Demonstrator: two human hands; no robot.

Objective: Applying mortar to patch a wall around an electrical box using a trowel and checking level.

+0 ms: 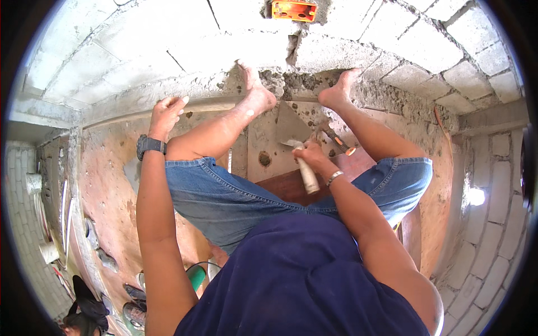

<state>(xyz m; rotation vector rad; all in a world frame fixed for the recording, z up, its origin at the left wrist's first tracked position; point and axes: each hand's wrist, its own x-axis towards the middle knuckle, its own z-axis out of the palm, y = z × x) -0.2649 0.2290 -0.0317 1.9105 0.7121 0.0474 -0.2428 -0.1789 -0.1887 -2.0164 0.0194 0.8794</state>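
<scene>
My right hand (311, 154), with a bracelet at the wrist, is closed around a trowel between my legs. Its pale, cylindrical handle (307, 178) points back toward me, and its grey, pointed blade (291, 124) lies out over the stained board. Just right of that hand is a tool with a black and orange handle (339, 141); its far end is hard to make out. My left hand (167, 116) is raised beside my left knee, a dark watch on its wrist. Its fingers are loosely bent and apart, with nothing visible in them.
Ahead stands a block wall (224, 33) with an orange electrical box (293, 10) set in it and a broken, mortar-crusted gap below. My bare feet rest against its base. Footwear (134, 313) and a green object (195, 276) lie behind left. Another person (84, 311) is at the lower left.
</scene>
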